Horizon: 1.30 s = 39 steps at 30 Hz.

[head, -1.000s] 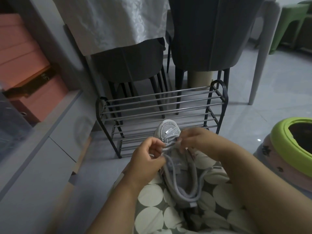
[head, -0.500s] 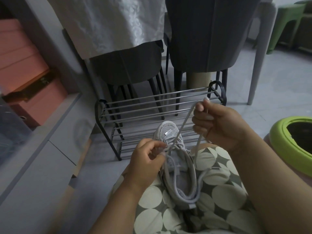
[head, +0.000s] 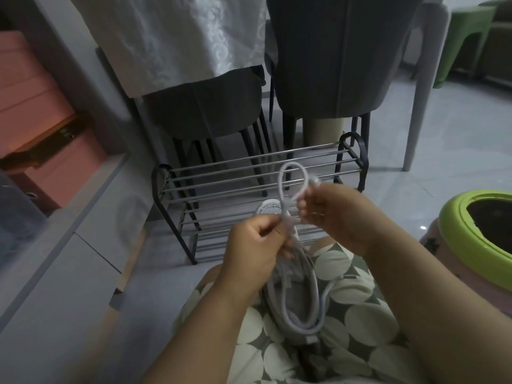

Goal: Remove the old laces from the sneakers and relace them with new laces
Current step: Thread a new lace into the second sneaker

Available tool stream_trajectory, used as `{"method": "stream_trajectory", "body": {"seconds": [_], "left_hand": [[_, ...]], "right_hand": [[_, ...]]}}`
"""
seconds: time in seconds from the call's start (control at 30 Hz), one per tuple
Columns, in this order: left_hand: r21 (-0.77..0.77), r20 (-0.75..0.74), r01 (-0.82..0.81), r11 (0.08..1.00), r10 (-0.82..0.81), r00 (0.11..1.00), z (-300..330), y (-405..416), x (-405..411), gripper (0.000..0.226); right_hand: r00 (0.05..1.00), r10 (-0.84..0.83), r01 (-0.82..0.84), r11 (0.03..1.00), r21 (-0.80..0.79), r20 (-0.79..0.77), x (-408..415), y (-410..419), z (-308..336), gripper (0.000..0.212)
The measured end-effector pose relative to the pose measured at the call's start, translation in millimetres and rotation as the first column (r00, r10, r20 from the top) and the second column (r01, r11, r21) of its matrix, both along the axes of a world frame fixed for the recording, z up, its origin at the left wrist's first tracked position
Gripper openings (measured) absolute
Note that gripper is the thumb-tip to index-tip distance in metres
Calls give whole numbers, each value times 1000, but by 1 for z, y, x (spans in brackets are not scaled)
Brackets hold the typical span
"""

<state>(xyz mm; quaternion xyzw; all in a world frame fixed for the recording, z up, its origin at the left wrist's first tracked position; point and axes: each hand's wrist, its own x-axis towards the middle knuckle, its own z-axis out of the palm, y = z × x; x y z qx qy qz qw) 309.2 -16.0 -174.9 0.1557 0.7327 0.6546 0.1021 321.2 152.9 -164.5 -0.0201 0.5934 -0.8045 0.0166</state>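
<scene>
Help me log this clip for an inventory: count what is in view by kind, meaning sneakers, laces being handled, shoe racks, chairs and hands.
Sneakers: 1, the sneaker on the lap
Laces in hand: 1, the lace, looped
Shoe racks: 1, the shoe rack
Chairs: 2, the left chair and the right chair
Hands: 2, the left hand and the right hand, both pinching the lace
Total: 7

Sneaker [head: 291, 295] middle hidden behind left hand [head: 253, 252], lace [head: 293, 178] pinch points blurred, right hand [head: 336, 214] fingertips smeared, green-rimmed tub [head: 454, 234] cut by right edge
</scene>
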Motion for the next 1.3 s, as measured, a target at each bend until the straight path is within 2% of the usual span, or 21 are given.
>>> {"method": "stream_trajectory", "body": {"seconds": [0.07, 0.1, 0.2, 0.3, 0.4, 0.47, 0.57, 0.63, 0.7, 0.83, 0.93, 1.07, 1.2, 1.3], "left_hand": [[103, 18, -39, 994, 37, 999, 5, -1, -5, 16], [121, 21, -46, 992, 44, 999, 8, -1, -6, 19], [76, -23, -30, 997, 32, 999, 10, 4, -6, 11], [60, -43, -31, 998, 34, 999, 9, 8, -5, 6], [30, -64, -53, 998, 55, 996, 8, 8, -5, 6], [-24, -85, -120, 993, 117, 989, 5, 8, -6, 14], [-226, -91, -209, 952, 193, 977, -2, 9, -2, 28], [-396, -104, -182, 900, 152, 983, -7, 12, 5, 33], [-444, -66, -140, 885, 123, 990, -9, 14, 10, 35], [-441, 36, -102, 892, 132, 991, -11, 17, 7, 33], [-404, 194, -23, 914, 110, 975, -18, 19, 6, 31], [-246, 357, -31, 969, 120, 926, -28, 22, 3, 22], [-149, 394, -46, 988, 102, 913, -33, 18, 3, 18], [-174, 375, -23, 984, 88, 923, -35, 15, 2, 21]], "right_hand": [[999, 35, -40, 959, 280, 21, 5, -1, -6, 36], [998, 55, -63, 932, 358, 31, 7, -3, -7, 37], [999, 32, -43, 878, 476, 31, 10, -9, -3, 13], [1000, -15, 6, 822, 569, 10, 8, -10, -1, 11], [1000, -21, 11, 816, 578, 11, 9, -8, -2, 11], [997, -72, 53, 839, 542, 15, 8, -5, -3, 10], [984, -178, 146, 870, 470, 23, 6, 2, -8, 11], [979, -202, 163, 873, 460, 37, 5, 2, -12, 10], [977, -208, 162, 878, 450, 54, 3, 0, -17, 8], [973, -226, 176, 866, 469, 52, 2, -3, -23, 7], [971, -235, 177, 843, 508, 51, 3, -4, -22, 7], [966, -250, 180, 823, 539, 60, 4, -4, -23, 11], [968, -239, 156, 800, 579, 70, 5, -4, -23, 10], [974, -218, 130, 772, 622, 68, 5, -5, -24, 12]]}}
